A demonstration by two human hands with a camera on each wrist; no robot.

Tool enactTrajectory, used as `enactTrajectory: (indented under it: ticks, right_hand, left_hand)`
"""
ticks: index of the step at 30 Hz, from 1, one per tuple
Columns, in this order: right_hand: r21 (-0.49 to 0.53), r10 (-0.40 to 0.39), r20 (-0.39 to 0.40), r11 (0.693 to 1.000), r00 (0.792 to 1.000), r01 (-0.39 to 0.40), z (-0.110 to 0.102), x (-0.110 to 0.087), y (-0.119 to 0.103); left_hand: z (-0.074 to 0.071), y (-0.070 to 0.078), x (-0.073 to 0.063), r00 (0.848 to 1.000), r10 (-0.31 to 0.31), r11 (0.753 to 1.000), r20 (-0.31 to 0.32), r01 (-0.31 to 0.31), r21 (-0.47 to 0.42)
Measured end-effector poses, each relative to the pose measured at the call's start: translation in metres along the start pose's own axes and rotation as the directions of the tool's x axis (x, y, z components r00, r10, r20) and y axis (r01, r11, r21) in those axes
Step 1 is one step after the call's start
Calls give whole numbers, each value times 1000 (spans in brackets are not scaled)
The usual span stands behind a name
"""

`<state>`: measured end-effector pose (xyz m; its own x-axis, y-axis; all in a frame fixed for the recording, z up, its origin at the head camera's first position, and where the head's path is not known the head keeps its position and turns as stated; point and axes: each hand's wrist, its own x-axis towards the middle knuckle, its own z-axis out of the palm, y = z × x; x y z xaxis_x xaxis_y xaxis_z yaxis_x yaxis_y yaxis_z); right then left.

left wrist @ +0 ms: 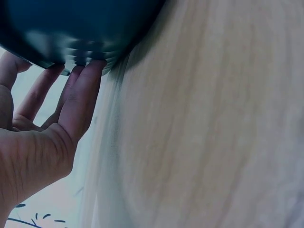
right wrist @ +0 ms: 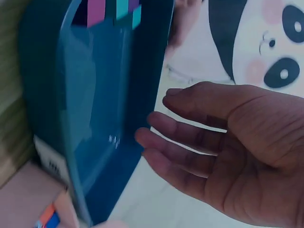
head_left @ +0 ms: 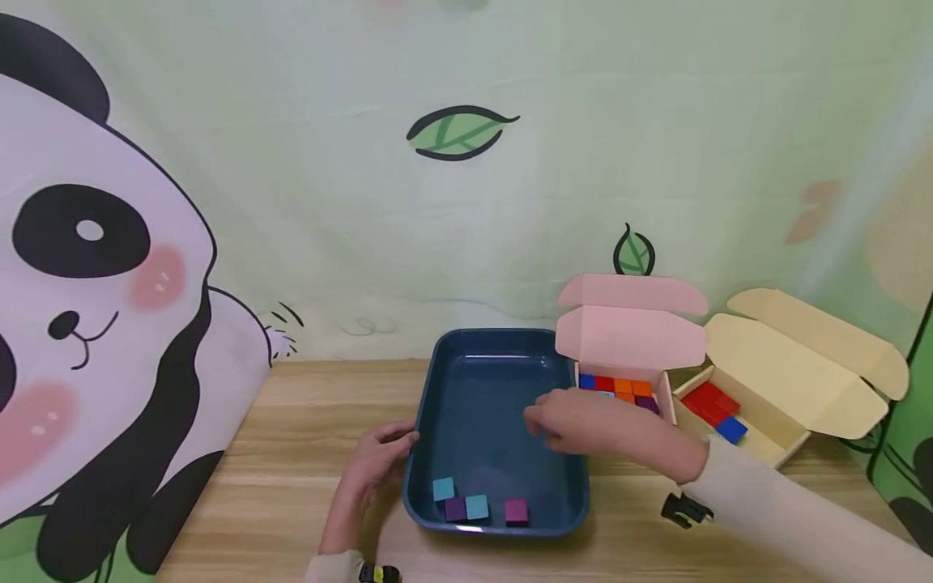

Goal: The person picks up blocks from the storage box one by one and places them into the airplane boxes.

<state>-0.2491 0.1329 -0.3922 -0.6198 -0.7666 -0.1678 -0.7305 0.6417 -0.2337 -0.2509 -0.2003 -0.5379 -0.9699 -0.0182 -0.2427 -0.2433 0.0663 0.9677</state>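
Note:
A dark blue tray (head_left: 488,421) stands on the table, with two light blue cubes (head_left: 477,507), a purple cube (head_left: 455,508) and a magenta cube (head_left: 516,512) at its near end. My left hand (head_left: 379,457) touches the tray's left side; the left wrist view has its fairly straight fingers (left wrist: 83,97) against the outer wall. Over the tray's right side hovers my right hand (head_left: 579,421), palm down. Its fingers are loosely bent with nothing between them in the right wrist view, thumb (right wrist: 199,97) apart from the fingertips.
Right of the tray an open pink box (head_left: 630,336) holds several red, orange, blue and purple blocks, partly hidden by my right forearm. Beyond it an open cream box (head_left: 787,360) contains red blocks (head_left: 707,405) and a blue one (head_left: 731,430). A panda-print cloth (head_left: 328,202) hangs behind.

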Motion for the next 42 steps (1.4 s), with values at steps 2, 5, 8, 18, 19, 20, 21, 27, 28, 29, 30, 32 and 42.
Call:
enactTrajectory:
  ticks: [2, 5, 8, 18, 19, 20, 21, 27, 28, 29, 30, 32, 42]
  right_hand:
    - [-6, -12, 18, 1000, 1000, 12, 4, 11, -9]
    - [-36, -53, 51, 998, 997, 55, 12, 28, -22]
    - [-69, -101, 81, 992, 992, 107, 20, 42, -35]
    - [-57, -195, 185, 976, 963, 209, 81, 80, -42]
    - [-47, -196, 193, 977, 961, 209, 94, 85, -37]
    - [-39, -201, 195, 976, 960, 212, 107, 91, -30]
    - [-35, -204, 196, 976, 959, 215, 115, 94, -27]
    - [6, -213, 191, 976, 958, 216, 123, 96, -28]
    - [12, -211, 191, 977, 959, 212, 121, 94, -29]
    - [24, -208, 193, 978, 959, 207, 118, 93, -30]
    - [32, -200, 197, 980, 960, 197, 113, 91, -32]
    - [54, -184, 209, 983, 960, 176, 101, 85, -36]
    - [51, -62, 162, 997, 985, 54, 52, 64, -36]
  left_hand:
    - [-1, 1, 1, 1000, 0, 1000, -3, 0, 2]
    - [-3, 1, 3, 1000, 0, 1000, -11, 0, -1]
    - [-4, 2, 4, 1000, 0, 1000, -16, 0, 4]
    - [-1, -2, 4, 1000, 0, 1000, 2, 0, 0]
    - [-1, -2, 3, 1000, 0, 1000, 2, 0, 4]
    - [0, -3, 3, 1000, -1, 1000, 0, 1, 8]
    - [0, -3, 2, 1000, -1, 1000, -1, 1, 10]
    - [0, -5, 1, 1000, -5, 1000, -14, 5, -3]
    - [0, -5, 1, 1000, -6, 1000, -16, 6, -4]
    - [0, -5, 0, 1000, -6, 1000, -16, 6, -4]
    - [1, -5, 1, 1000, -7, 1000, -17, 7, -5]
    - [2, -4, 0, 1000, -8, 1000, -16, 8, -5]
    - [2, -3, 3, 1000, -1, 1000, -27, 1, 2]
